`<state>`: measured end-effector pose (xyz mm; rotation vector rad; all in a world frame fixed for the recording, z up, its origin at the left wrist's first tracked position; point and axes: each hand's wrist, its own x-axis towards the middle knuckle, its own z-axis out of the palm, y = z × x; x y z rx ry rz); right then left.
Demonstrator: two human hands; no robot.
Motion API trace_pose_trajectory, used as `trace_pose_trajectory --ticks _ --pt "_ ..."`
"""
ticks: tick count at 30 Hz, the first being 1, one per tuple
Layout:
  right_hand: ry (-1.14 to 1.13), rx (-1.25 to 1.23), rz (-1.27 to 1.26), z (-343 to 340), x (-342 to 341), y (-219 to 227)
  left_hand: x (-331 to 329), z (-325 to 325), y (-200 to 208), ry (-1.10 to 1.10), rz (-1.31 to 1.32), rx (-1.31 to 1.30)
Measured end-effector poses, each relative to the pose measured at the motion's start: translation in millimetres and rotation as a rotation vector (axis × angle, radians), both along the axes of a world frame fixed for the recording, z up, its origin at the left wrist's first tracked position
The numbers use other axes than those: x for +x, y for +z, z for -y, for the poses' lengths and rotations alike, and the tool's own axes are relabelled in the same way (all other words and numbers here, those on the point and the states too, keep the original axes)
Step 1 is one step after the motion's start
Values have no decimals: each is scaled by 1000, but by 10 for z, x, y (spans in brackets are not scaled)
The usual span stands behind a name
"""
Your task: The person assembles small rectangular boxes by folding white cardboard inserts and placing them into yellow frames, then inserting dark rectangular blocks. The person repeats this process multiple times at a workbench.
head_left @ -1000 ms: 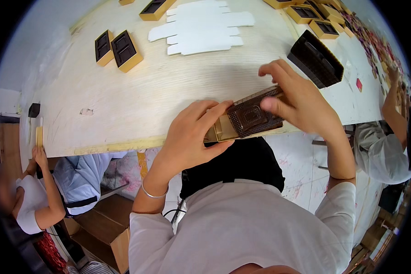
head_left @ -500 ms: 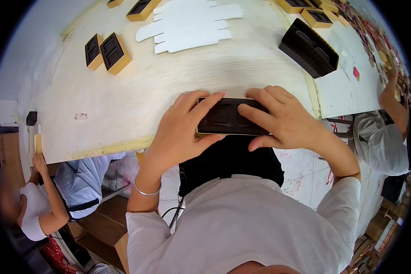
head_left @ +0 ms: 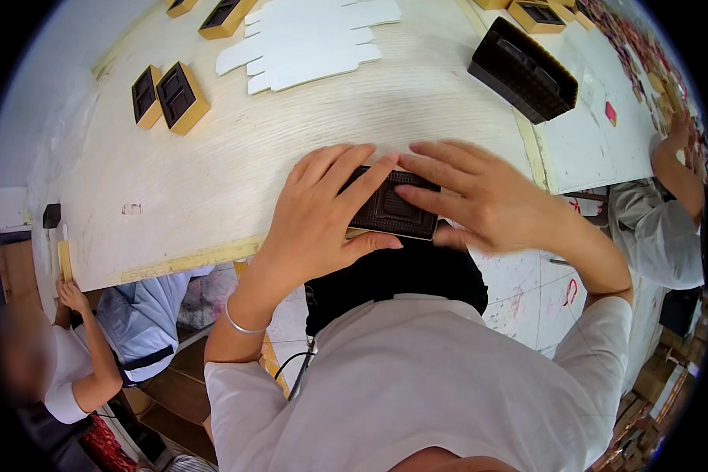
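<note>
A small box with a dark brown moulded plastic tray in it lies at the table's near edge, above my lap. My left hand grips its left end, the thumb along the near side and the fingers across the top. My right hand, partly blurred, rests on the right part with its fingers spread. Its index finger touches the tray, and the thumb lies by the near right corner. Both hands cover the box's ends.
White flat cardboard blanks lie at the far middle. A dark stack of nested trays stands far right. Yellow boxes with dark trays stand at left. One co-worker's hand holds a yellow strip at left; another person's arm is at right.
The box has turned slightly, its right end dropping toward me. My left hand reaches further over it, and my right thumb has come up to its corner. The view has shifted a little.
</note>
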<state>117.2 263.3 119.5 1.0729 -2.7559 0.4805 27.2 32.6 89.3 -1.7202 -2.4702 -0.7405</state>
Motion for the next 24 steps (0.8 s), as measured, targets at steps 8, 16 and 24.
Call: trace_pose_trajectory --ticks 8,16,24 --pt "-213 44 -125 242 247 -310 93 8 32 47 -95 -120" --pt "-237 188 -204 236 299 -239 83 86 312 -19 83 98" --pt "-261 -148 -130 216 258 -166 170 51 65 47 -3 -51"
